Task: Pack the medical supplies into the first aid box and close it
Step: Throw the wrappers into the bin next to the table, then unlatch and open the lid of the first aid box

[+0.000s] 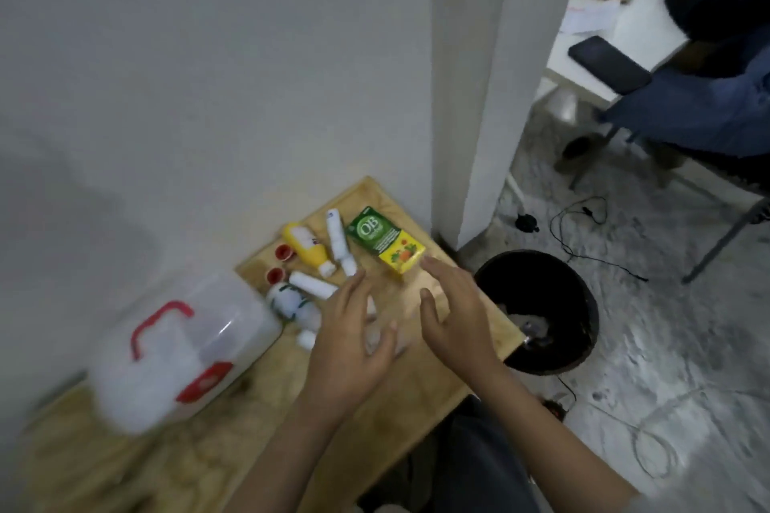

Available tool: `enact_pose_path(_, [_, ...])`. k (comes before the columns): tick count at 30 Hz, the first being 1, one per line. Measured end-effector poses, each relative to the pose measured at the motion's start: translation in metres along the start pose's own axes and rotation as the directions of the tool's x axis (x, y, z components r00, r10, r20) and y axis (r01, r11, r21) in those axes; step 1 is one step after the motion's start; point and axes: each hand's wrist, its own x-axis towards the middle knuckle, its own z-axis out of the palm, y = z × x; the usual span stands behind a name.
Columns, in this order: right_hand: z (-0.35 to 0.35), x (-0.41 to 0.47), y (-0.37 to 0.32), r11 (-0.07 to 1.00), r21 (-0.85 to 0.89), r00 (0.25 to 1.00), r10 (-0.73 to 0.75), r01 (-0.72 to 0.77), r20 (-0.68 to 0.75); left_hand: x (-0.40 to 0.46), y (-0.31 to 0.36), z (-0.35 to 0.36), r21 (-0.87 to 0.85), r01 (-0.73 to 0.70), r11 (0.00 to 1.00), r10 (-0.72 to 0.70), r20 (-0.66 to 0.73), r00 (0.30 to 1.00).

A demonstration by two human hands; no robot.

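Observation:
The first aid box, translucent white with a red handle and red latch, lies closed on the left of the wooden table. Beyond it lie a yellow bottle, a white tube, another white tube, a white bottle with green print, two small red caps and a green-and-yellow carton. My left hand hovers open over a small white item near the tubes. My right hand hovers open just below the carton. Neither hand holds anything.
A white wall and pillar stand behind the table. A black bin sits on the floor right of the table edge, with loose cables nearby. Another person sits at a desk in the upper right.

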Motion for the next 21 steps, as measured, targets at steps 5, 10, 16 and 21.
enact_pose_path(5, [0.062, -0.02, -0.065, 0.935, 0.131, 0.923, -0.348, 0.33, 0.163, -0.081, -0.042, -0.069, 0.023, 0.107, 0.994, -0.097, -0.253, 0.963])
enact_pose_path(10, [0.108, -0.026, -0.112, 0.825, 0.182, 0.751, -0.562, 0.534, 0.347, -0.14, -0.087, -0.106, 0.015, 0.248, 0.969, -0.215, -0.454, 0.865])
enact_pose_path(16, [0.147, -0.01, -0.123, 0.711, 0.138, 0.538, -0.63, 0.69, 0.56, -0.155, -0.14, -0.105, 0.038, 0.323, 0.945, -0.246, -0.565, 0.787])
enact_pose_path(21, [0.175, 0.003, -0.093, 0.574, 0.166, 0.432, -0.749, 0.802, 0.502, -0.145, -0.189, -0.083, 0.147, 0.316, 0.937, -0.169, -0.601, 0.781])
